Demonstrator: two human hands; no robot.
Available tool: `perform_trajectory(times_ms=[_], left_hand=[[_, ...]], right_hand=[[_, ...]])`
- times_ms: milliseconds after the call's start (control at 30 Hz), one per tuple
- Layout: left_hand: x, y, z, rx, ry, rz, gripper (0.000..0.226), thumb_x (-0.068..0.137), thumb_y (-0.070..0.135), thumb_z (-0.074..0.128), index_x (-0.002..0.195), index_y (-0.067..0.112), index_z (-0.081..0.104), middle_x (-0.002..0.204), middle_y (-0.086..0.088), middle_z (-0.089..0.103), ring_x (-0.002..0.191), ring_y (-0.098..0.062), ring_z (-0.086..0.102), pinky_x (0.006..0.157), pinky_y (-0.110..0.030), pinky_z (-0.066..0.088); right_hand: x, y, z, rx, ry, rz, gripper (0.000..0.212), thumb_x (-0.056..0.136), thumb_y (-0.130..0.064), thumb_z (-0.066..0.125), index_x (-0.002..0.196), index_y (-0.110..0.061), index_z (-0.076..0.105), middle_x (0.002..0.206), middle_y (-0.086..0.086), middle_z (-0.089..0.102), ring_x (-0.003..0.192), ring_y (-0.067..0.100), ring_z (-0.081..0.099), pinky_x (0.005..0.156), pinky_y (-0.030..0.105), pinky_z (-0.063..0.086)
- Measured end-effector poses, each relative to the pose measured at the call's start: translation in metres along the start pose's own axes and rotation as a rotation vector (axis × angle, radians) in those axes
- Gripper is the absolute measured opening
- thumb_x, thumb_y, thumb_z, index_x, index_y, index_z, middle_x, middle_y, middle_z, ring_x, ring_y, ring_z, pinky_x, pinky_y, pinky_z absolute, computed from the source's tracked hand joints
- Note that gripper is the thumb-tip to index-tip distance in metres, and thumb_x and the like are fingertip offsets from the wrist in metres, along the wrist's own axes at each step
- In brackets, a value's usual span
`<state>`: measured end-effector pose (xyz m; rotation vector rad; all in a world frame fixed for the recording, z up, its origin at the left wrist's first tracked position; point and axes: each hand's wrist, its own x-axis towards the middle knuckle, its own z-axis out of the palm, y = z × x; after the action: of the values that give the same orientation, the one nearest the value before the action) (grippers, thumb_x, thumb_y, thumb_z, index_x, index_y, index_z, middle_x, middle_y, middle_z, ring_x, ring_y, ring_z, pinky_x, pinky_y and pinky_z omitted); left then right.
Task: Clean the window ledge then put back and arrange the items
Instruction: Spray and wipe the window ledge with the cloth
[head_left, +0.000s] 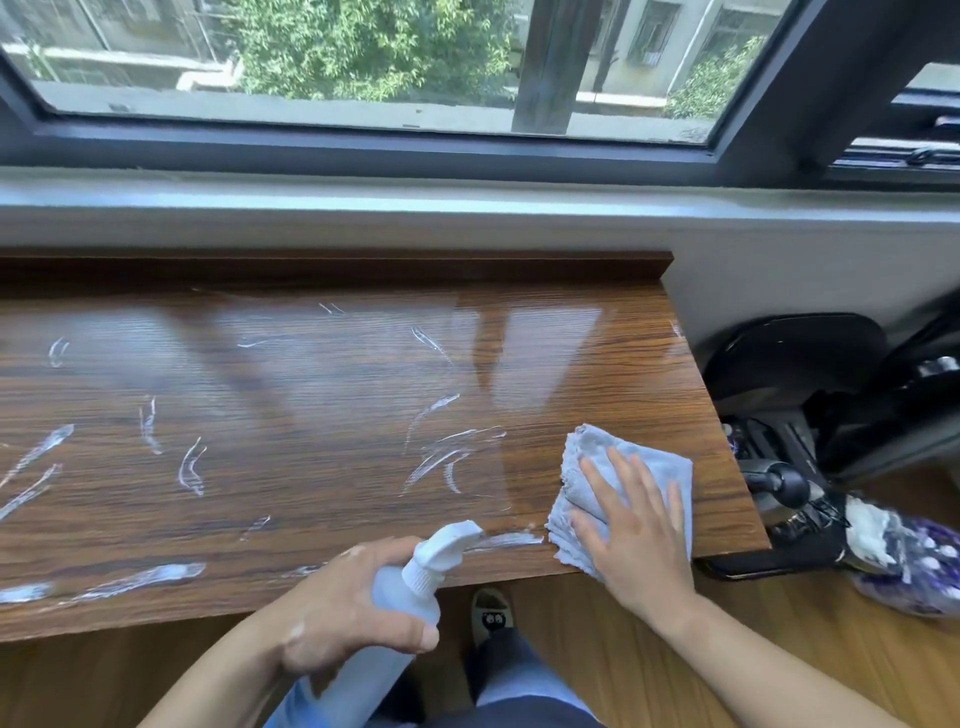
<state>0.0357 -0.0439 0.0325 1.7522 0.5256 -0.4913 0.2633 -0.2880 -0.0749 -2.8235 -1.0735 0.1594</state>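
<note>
The wooden ledge (311, 415) sits right under the window (363, 62), glossy and wet, with white foam streaks (150, 574) curling all over it, thickest along the front edge on the left. Over at the right end, close to the front corner, there's the grey-blue cloth (613, 452), folded and lying flat on the wood. The right hand (639, 535) is down on top of it, palm flat, fingers straight and spread, pressing it against the surface. The left hand (343, 608) is wrapped round a pale spray bottle (402, 592), thumb across the body, holding it tilted at the front edge of the ledge with the white nozzle aimed up and to the right, toward the cloth. The two hands are near each other but not touching. Beyond the right end of the ledge, down on the wooden floor (779, 623), a heap of black items (795, 374) lies against the wall, with a purple patterned bag (904, 566) just beside it. Below the ledge, between the arms, a slipper (491, 616) pokes out.
</note>
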Motion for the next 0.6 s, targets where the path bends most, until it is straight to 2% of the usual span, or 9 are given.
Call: perform_trajectory(times_ms=[67, 167, 267, 333, 433, 500, 600], left_hand=[[-0.010, -0.006, -0.003, -0.041, 0.042, -0.006, 0.069, 0.057, 0.059, 0.078, 0.124, 0.050, 0.064, 0.123, 0.019, 0.069, 0.117, -0.005, 0.060, 0.107, -0.036, 0.042], [-0.019, -0.014, -0.006, -0.071, 0.087, -0.020, 0.071, 0.056, 0.064, 0.078, 0.125, 0.054, 0.062, 0.122, 0.023, 0.068, 0.116, -0.004, 0.059, 0.108, -0.038, 0.042], [-0.023, -0.019, -0.007, -0.053, 0.093, -0.023, 0.079, 0.055, 0.066, 0.079, 0.131, 0.053, 0.059, 0.132, 0.023, 0.063, 0.123, -0.003, 0.055, 0.115, -0.044, 0.037], [-0.023, -0.017, -0.006, -0.057, 0.088, 0.020, 0.074, 0.056, 0.062, 0.079, 0.128, 0.052, 0.062, 0.122, 0.023, 0.068, 0.114, 0.000, 0.059, 0.111, -0.037, 0.041], [-0.027, -0.013, -0.007, -0.071, 0.084, 0.066, 0.064, 0.059, 0.056, 0.077, 0.122, 0.049, 0.065, 0.107, 0.016, 0.073, 0.099, -0.005, 0.063, 0.097, -0.029, 0.044], [-0.028, -0.013, -0.009, -0.092, 0.088, 0.067, 0.062, 0.060, 0.054, 0.078, 0.120, 0.044, 0.067, 0.099, 0.010, 0.074, 0.090, -0.008, 0.062, 0.093, -0.033, 0.047], [-0.027, -0.013, -0.009, -0.115, 0.086, 0.055, 0.060, 0.062, 0.049, 0.079, 0.120, 0.041, 0.067, 0.095, 0.010, 0.073, 0.085, -0.006, 0.061, 0.089, -0.035, 0.048]], right_hand=[[-0.011, -0.030, 0.008, -0.013, 0.017, -0.047, 0.061, 0.095, -0.059, 0.035, 0.152, -0.039, 0.031, 0.163, -0.005, 0.025, 0.152, 0.023, 0.018, 0.117, 0.062, 0.017], [-0.007, -0.072, 0.016, -0.008, 0.027, -0.090, 0.059, 0.095, -0.058, 0.036, 0.149, -0.036, 0.041, 0.159, -0.002, 0.034, 0.148, 0.025, 0.026, 0.116, 0.062, 0.018], [0.038, -0.076, 0.011, 0.023, 0.025, 0.034, 0.064, 0.091, -0.064, 0.027, 0.148, -0.038, 0.041, 0.158, -0.002, 0.036, 0.148, 0.021, 0.025, 0.116, 0.061, 0.017], [0.077, -0.064, -0.002, 0.066, -0.029, 0.173, 0.064, 0.093, -0.066, 0.023, 0.151, -0.041, 0.033, 0.162, -0.001, 0.027, 0.151, 0.019, 0.017, 0.119, 0.060, 0.010], [0.101, -0.057, -0.014, 0.101, -0.069, 0.260, 0.058, 0.099, -0.061, 0.033, 0.154, -0.042, 0.025, 0.165, -0.003, 0.016, 0.152, 0.019, 0.008, 0.120, 0.059, 0.004], [0.083, -0.059, -0.010, 0.064, -0.043, 0.217, 0.057, 0.099, -0.059, 0.033, 0.153, -0.041, 0.027, 0.164, 0.000, 0.020, 0.152, 0.020, 0.011, 0.119, 0.059, 0.006], [0.026, -0.067, 0.004, 0.003, 0.007, 0.083, 0.061, 0.094, -0.060, 0.030, 0.150, -0.037, 0.038, 0.160, 0.001, 0.032, 0.150, 0.022, 0.022, 0.117, 0.061, 0.017]])
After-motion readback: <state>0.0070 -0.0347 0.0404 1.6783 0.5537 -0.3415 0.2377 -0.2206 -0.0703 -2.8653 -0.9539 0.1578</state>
